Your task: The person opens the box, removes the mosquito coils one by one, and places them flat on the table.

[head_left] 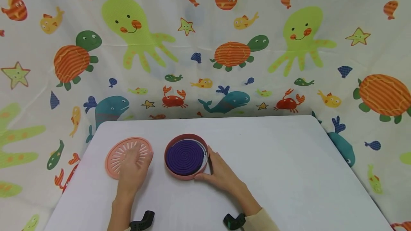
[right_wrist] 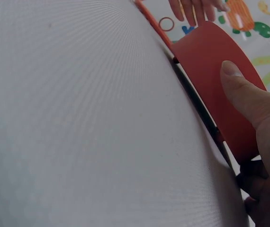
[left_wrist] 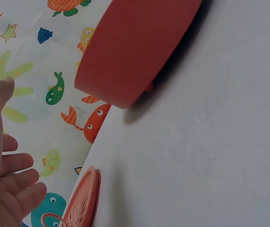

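Observation:
A round reddish-pink mosquito coil holder [head_left: 183, 178] sits on the white table with a dark purple mosquito coil [head_left: 185, 157] lying inside it. My right hand [head_left: 224, 174] grips the holder's right side, its thumb [right_wrist: 237, 82] pressed along the outer wall in the right wrist view. To the left lies a flat pink slotted lid [head_left: 112, 160]; the left wrist view shows a small ring on it. Over this lid hovers my left hand [head_left: 133, 168], overlapping it in the head view. Its fingers are relaxed with the thumb held apart, and nothing is in its grasp.
The white table [head_left: 289, 167] stretches to the right of the holder. Behind it and down both sides hangs a cloth [head_left: 199, 45] printed with sea animals. Black camera mounts [head_left: 142, 221] are worn on both wrists.

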The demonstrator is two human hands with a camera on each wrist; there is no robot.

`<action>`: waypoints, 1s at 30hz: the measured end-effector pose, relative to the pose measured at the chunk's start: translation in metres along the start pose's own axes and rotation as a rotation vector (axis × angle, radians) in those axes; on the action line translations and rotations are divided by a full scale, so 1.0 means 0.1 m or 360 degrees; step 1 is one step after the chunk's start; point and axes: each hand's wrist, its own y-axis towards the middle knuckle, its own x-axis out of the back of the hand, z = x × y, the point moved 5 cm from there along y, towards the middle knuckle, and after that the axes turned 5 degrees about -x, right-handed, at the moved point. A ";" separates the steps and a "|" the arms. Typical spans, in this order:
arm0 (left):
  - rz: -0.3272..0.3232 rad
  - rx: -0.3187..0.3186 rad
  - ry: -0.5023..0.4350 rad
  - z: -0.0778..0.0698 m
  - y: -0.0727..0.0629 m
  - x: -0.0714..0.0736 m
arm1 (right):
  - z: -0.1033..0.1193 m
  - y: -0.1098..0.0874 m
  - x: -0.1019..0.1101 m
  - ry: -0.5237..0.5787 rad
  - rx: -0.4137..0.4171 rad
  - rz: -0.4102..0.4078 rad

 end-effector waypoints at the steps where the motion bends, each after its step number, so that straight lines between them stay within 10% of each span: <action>1: 0.0010 -0.0023 -0.0002 -0.01 -0.02 -0.01 | 0.00 0.00 0.00 0.0000 0.0002 -0.0002; 11: 0.0128 -0.0208 0.0010 -0.10 -0.20 -0.21 | 0.00 -0.01 0.00 -0.0017 -0.0009 0.0000; 30: 0.0215 -0.0237 -0.0128 -0.18 -0.34 -0.45 | 0.02 -0.02 0.02 -0.0022 -0.0015 -0.0015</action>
